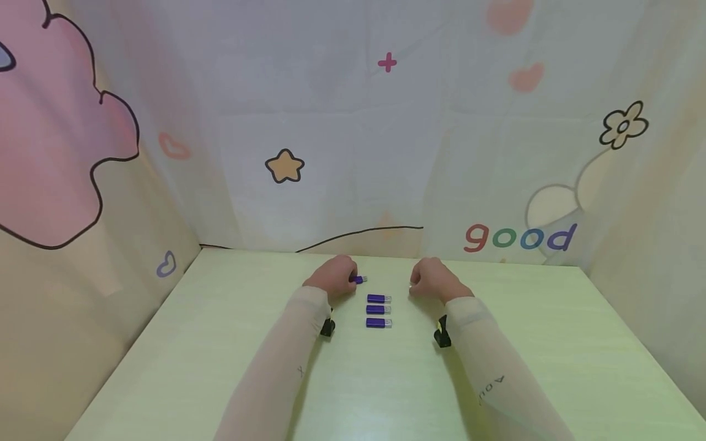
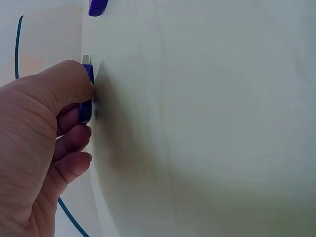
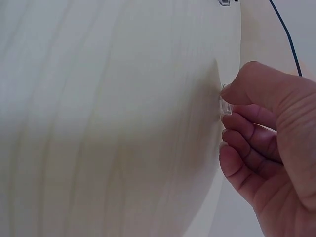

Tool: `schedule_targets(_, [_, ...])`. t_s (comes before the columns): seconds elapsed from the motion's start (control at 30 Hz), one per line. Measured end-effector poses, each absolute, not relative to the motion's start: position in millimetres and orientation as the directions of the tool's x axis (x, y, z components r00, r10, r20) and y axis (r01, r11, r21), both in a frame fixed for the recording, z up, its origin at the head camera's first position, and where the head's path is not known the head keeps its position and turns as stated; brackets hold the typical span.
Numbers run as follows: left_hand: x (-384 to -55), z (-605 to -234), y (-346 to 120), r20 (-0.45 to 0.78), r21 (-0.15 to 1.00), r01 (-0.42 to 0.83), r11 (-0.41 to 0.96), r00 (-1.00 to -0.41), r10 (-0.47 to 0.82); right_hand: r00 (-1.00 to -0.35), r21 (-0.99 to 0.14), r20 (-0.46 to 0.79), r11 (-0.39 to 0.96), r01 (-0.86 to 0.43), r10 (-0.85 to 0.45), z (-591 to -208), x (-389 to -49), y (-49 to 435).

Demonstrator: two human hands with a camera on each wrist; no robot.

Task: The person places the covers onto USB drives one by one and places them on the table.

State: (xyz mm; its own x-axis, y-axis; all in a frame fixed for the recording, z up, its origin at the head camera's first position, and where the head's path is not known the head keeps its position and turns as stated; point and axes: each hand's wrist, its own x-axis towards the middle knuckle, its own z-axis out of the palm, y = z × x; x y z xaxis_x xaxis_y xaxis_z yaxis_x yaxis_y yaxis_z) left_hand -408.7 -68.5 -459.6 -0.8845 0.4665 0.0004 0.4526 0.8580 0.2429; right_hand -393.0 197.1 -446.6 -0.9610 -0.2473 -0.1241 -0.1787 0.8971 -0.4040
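A purple USB stick (image 2: 86, 109) with its metal plug bare is pinched between thumb and fingers of my left hand (image 1: 334, 277), low over the table. In the right wrist view, my right hand (image 3: 269, 133) pinches a small clear cap (image 3: 225, 106) by its edge, partly hidden by the thumb. The hands stand apart, the plug pointing right toward the cap. Between and nearer than them lie several more purple USB sticks in a column: an upper stick (image 1: 376, 299), a middle stick (image 1: 376, 310) and a lower stick (image 1: 376, 323), each with a clear cap over its plug.
The pale wooden table (image 1: 386, 386) reaches back to a printed cloth backdrop (image 1: 353, 184), which also hangs at both sides. A black wrist camera mount (image 1: 328, 326) sits at the left cuff and another mount (image 1: 442, 332) at the right cuff.
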Motion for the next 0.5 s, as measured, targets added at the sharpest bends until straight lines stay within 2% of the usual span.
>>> schedule_targets(0.27, [-408.5,-460.3,-70.5,0.029,0.280,0.478,0.832,-0.871,0.491,-0.958,-0.383,-0.117,0.902,-0.200,-0.262,-446.7,-393.2,196.4])
schedule_targets(0.5, [-411.4,-460.0,-73.2,0.040,0.360,0.480,0.800,-0.865,0.500,-0.955,-0.369,-0.140,0.909,-0.195,-0.261,-445.6,-391.7,194.2])
